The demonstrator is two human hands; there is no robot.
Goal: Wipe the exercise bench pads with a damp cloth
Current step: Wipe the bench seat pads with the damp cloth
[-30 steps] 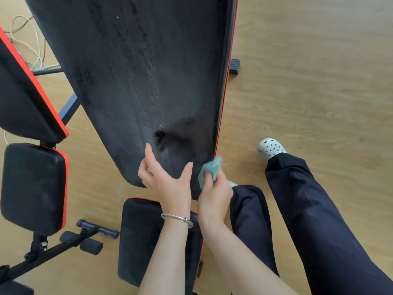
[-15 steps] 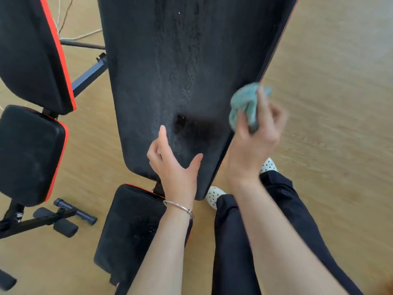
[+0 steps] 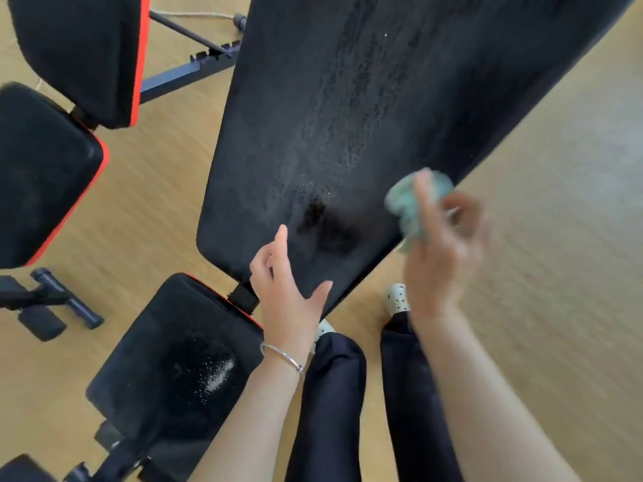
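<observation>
The long black back pad [image 3: 365, 116] of the bench runs from the top right down to the middle, with damp streaks and a darker wet patch near its lower end. Below it lies the black seat pad [image 3: 174, 360], red-edged and speckled with droplets. My left hand [image 3: 288, 290] rests on the lower end of the back pad, thumb and forefinger spread. My right hand [image 3: 442, 259], blurred, grips a bunched teal cloth [image 3: 410, 203] at the pad's right edge, raised a little off it.
A second bench stands at the left with a black back pad [image 3: 80, 53] and seat pad [image 3: 38, 175], both red-trimmed. Its foot bar and foam roller [image 3: 52, 307] lie on the wooden floor. My legs in dark trousers [image 3: 375, 412] and white shoes stand beside the seat pad.
My right hand has lifted the cloth from the pad's lower right corner up along its right edge. The view has swung left and nearer. My left hand has kept its place.
</observation>
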